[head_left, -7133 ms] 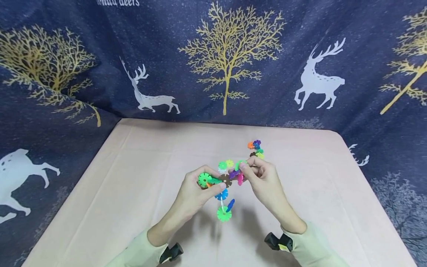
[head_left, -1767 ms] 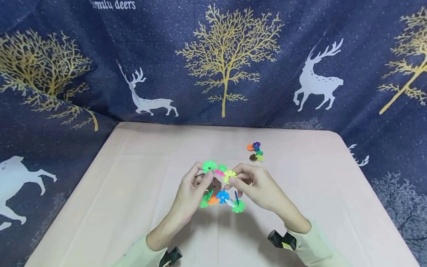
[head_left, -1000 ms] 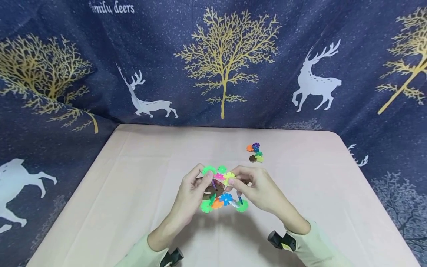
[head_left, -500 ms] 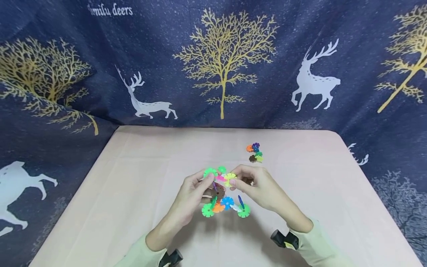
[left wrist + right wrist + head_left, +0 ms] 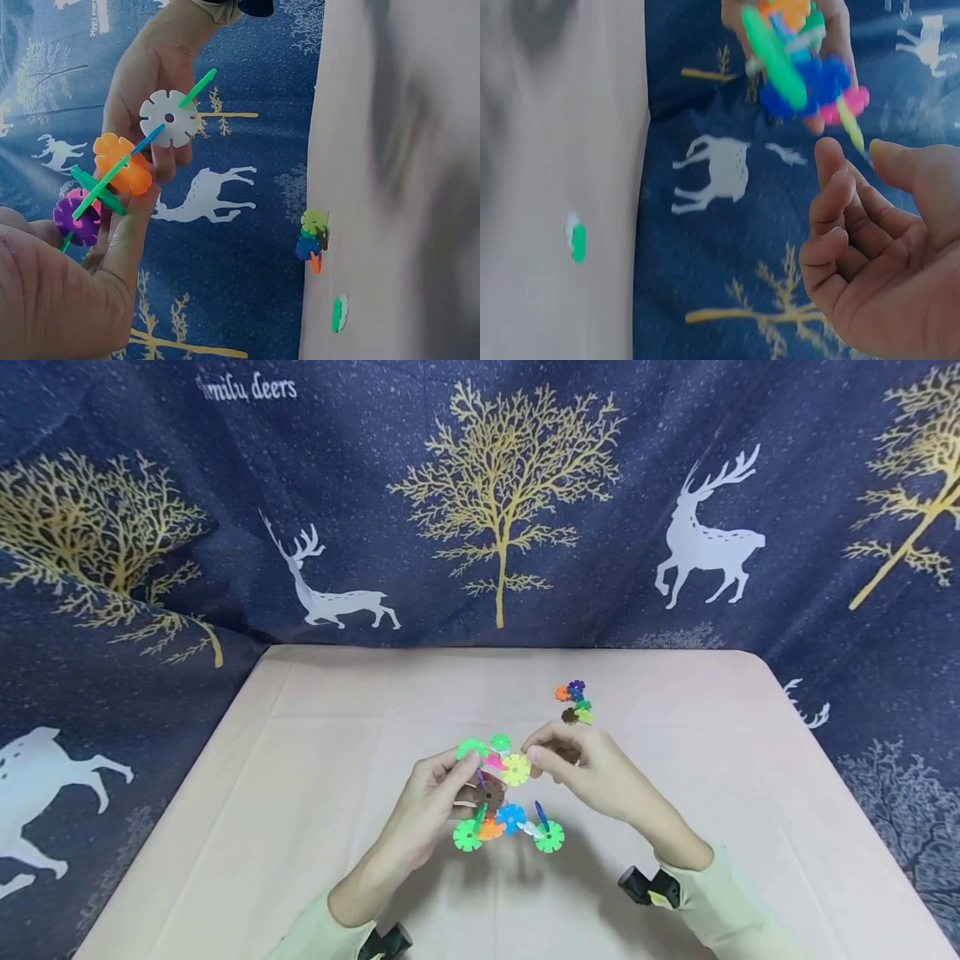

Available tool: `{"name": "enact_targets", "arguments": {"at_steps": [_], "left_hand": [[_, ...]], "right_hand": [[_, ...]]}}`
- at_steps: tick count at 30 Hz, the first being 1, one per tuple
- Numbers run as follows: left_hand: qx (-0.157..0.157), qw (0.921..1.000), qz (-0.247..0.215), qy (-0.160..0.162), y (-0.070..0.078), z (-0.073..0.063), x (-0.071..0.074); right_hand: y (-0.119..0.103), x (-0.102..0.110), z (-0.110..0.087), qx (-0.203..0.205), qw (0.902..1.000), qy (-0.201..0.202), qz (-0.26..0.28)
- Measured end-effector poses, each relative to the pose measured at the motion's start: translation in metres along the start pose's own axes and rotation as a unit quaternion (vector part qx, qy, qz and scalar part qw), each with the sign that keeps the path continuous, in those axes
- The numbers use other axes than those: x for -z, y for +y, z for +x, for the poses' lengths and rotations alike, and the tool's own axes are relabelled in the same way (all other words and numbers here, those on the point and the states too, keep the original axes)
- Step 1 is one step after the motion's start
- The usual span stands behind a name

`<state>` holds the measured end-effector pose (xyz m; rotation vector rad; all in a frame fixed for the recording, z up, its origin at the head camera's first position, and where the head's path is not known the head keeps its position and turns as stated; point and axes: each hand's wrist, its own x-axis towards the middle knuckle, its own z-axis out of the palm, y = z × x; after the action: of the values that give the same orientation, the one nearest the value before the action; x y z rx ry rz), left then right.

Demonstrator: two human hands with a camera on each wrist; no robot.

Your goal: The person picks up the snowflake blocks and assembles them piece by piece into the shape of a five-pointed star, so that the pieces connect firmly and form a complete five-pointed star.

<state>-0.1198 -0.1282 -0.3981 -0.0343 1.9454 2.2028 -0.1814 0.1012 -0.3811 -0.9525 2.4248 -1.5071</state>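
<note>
My left hand (image 5: 423, 802) pinches a joined chain of slotted plastic snowflake discs between thumb and fingers, above the table. Its upper row has a green disc (image 5: 472, 749) under the thumb, a pink disc (image 5: 494, 762) and a yellow disc (image 5: 517, 769). Lower down are a brown disc (image 5: 490, 795), an orange disc (image 5: 491, 828), a blue disc (image 5: 512, 818) and green discs at both bottom corners. In the left wrist view, a white disc (image 5: 169, 118) shows on the chain. My right hand (image 5: 877, 247) is just beside the yellow disc, thumb and forefinger parted.
Behind the chain, a green disc (image 5: 500, 742) and a white one lie together on the pink-covered table (image 5: 337, 693). Farther back right is a cluster of several discs, including an orange disc (image 5: 562, 693) and a purple disc (image 5: 577, 686). A dark deer-print cloth (image 5: 420, 527) hangs behind.
The yellow disc has joined the chain's upper row since the oldest frame. In the last half second my right thumb and fingers let go of it and drew right. My left hand keeps its hold.
</note>
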Motion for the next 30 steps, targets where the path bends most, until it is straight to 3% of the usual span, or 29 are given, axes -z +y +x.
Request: {"name": "enact_targets", "arguments": {"at_steps": [8,15,25,30], "left_hand": [[0.005,0.9999,0.005,0.008,0.001,0.000,0.000],[0.005,0.9999,0.011,0.009,0.000,0.003,-0.001],[0.003,0.9999,0.010,0.010,0.000,0.005,0.003],[0.004,0.9999,0.012,0.010,-0.001,0.006,0.003]], "right_hand": [[0.044,0.033,0.016,-0.066,0.9951,0.059,-0.043],[0.090,0.057,0.030,-0.124,0.9787,0.092,-0.136],[0.135,0.052,0.052,-0.250,0.9432,0.041,-0.216],[0.142,0.048,0.051,-0.248,0.9425,0.037,-0.221]]}}
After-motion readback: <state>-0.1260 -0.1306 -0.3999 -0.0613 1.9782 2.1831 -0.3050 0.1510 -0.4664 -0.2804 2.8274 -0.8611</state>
